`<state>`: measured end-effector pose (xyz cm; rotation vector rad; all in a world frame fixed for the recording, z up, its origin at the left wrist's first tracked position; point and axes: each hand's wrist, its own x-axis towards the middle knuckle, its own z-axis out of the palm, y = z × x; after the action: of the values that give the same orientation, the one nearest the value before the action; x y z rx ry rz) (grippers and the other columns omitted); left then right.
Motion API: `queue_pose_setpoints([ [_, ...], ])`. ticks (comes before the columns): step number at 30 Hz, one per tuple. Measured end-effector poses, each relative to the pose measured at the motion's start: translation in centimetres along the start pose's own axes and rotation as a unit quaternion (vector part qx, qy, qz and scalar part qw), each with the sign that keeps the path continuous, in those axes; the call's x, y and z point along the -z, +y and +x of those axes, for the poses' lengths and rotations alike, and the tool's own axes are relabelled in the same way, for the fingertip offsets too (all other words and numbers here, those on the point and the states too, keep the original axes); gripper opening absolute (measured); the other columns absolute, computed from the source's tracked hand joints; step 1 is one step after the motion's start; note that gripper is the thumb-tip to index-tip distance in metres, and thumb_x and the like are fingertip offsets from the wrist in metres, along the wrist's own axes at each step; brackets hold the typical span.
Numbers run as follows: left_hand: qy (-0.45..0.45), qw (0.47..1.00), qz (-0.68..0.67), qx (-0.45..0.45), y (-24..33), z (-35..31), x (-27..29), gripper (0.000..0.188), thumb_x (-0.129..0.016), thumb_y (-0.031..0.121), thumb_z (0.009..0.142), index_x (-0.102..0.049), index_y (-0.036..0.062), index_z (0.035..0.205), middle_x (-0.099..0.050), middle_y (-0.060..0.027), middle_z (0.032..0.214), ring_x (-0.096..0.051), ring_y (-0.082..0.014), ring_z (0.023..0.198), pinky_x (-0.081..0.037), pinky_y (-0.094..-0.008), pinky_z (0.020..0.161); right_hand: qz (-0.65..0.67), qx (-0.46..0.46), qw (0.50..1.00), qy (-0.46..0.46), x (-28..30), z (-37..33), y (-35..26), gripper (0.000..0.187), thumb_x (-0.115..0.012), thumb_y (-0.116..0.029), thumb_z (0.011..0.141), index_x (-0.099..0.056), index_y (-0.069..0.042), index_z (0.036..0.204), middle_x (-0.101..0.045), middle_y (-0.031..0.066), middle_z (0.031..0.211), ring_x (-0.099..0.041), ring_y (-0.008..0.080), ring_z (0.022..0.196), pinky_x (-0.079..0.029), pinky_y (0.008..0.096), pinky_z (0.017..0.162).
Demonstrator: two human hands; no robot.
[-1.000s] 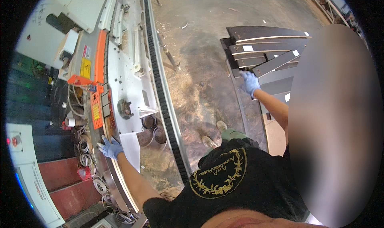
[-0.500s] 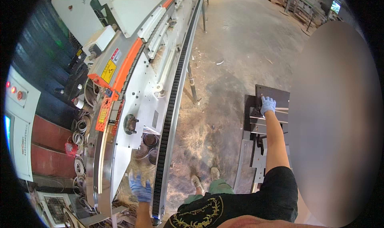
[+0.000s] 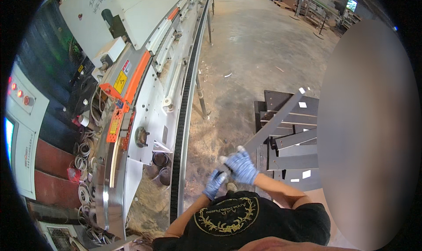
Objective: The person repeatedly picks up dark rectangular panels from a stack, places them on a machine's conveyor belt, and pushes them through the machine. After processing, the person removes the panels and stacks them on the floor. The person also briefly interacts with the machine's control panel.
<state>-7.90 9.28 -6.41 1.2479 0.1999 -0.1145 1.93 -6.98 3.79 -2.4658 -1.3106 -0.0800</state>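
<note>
A long, narrow dark grey board (image 3: 274, 122) slants in front of my body, from my hands up and away to the right. My right hand (image 3: 242, 167), in a blue-and-white work glove, is closed round its near part. My left hand (image 3: 214, 184), gloved the same way, is closed at the near end of the board, beside the right hand. The far tip of the board passes over a stack of dark panels (image 3: 276, 98). Another grey strip (image 3: 299, 139) lies across the boards there, and small white labels show on some of them.
To my left runs a long edge-banding type machine with an orange-trimmed guard (image 3: 140, 77) and a black conveyor track (image 3: 179, 163). A control cabinet (image 3: 30, 136) with red lights stands far left, near rolls of strip (image 3: 83, 194). Concrete floor (image 3: 246, 53) stretches ahead; a blurred patch covers the right.
My right hand has come back from the panel stack toward my body. My left hand has moved right from beside the machine, and both hands now hold the grey board.
</note>
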Motion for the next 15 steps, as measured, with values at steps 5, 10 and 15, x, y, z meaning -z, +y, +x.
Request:
queue_pose_setpoints([
  [5,0.107,0.992,-0.069,0.001,5.7,-7.2,2.8,0.033,-0.063,0.019,0.09,-0.058,0.0031,0.118,-0.063,-0.0083,0.107,-0.062,-0.0184,0.097,-0.055,-0.0344,0.081,0.0,0.116,0.993,0.027,-1.7,0.8,-3.5,0.073,-0.072,-0.023,0.061,-0.049,-0.019,0.13,-0.055,0.0087,0.115,-0.048,0.0276,0.117,-0.018,0.0527,0.112],
  [10,0.143,0.974,-0.177,0.008,7.2,-15.5,7.5,0.041,-0.068,0.023,0.082,-0.06,-0.0031,0.113,-0.065,-0.011,0.103,-0.063,-0.0195,0.095,-0.053,-0.0337,0.083,-0.117,0.065,0.991,-0.013,-1.3,4.6,2.1,0.069,-0.074,-0.023,0.053,-0.054,-0.018,0.12,-0.054,0.0122,0.116,-0.044,0.0323,0.119,-0.024,0.0502,0.109],
  [15,0.31,0.948,0.028,-0.067,8.4,-25.0,14.0,0.038,-0.065,0.025,0.084,-0.061,0.0028,0.114,-0.064,-0.0077,0.107,-0.061,-0.0185,0.097,-0.049,-0.032,0.088,-0.152,0.106,0.978,-0.092,-5.6,9.1,6.2,0.053,-0.071,-0.021,0.06,-0.06,-0.018,0.111,-0.057,0.0084,0.108,-0.048,0.0287,0.115,-0.024,0.0503,0.108],
])
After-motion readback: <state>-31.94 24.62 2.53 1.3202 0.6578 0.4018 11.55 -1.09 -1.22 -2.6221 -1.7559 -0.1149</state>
